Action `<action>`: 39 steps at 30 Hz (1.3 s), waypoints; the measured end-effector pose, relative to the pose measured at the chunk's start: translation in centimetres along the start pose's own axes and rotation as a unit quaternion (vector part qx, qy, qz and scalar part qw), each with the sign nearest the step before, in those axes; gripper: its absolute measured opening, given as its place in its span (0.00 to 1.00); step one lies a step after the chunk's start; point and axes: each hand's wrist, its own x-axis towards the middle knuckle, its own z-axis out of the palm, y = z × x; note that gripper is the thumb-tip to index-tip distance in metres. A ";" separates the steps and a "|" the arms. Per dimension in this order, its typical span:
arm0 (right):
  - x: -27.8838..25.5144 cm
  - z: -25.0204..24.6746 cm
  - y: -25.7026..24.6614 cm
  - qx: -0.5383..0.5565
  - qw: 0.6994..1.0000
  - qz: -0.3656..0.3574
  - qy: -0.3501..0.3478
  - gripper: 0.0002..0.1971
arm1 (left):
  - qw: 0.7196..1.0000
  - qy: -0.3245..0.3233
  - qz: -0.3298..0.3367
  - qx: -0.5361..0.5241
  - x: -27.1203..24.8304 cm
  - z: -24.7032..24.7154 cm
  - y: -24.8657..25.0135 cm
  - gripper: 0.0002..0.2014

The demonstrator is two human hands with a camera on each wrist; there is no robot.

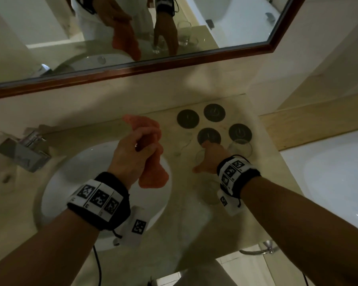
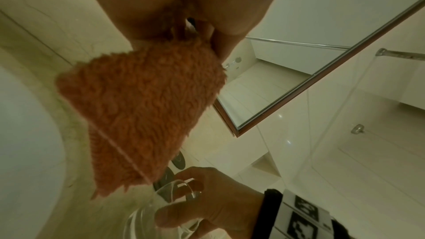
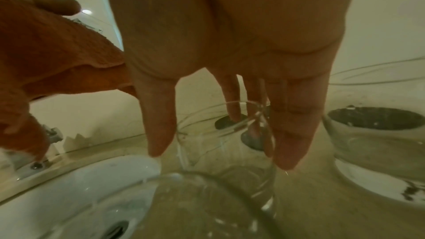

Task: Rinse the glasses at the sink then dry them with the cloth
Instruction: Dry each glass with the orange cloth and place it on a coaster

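My left hand grips a fuzzy orange cloth above the white sink; the cloth hangs down from the fist. My right hand reaches down over a clear glass standing on the counter right of the sink. In the right wrist view the straight, spread fingers straddle the glass at its rim, with the thumb a little apart from its left side. Whether the fingers touch the glass is unclear.
Three more clear glasses stand around my right hand. Several dark round coasters lie behind them. A chrome tap sits left of the sink, a mirror above, a bathtub on the right.
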 end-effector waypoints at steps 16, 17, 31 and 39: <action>-6.0 -5.7 -3.9 0.095 0.967 -0.192 0.135 0.41 | 0.997 -0.061 0.006 -0.053 0.2 -2.8 1.1 0.34; -6.9 -6.3 -4.7 0.111 0.958 -0.223 0.139 0.40 | 0.997 -0.063 0.020 -0.037 0.0 -3.0 1.2 0.31; -11.0 -6.9 -11.7 0.344 0.851 -0.361 0.164 0.48 | 0.993 0.026 0.071 -0.095 -1.7 -7.6 0.9 0.16; -11.5 -6.2 -14.1 0.458 0.817 -0.335 0.099 0.39 | 0.993 0.034 0.086 -0.078 -3.4 -10.0 1.7 0.10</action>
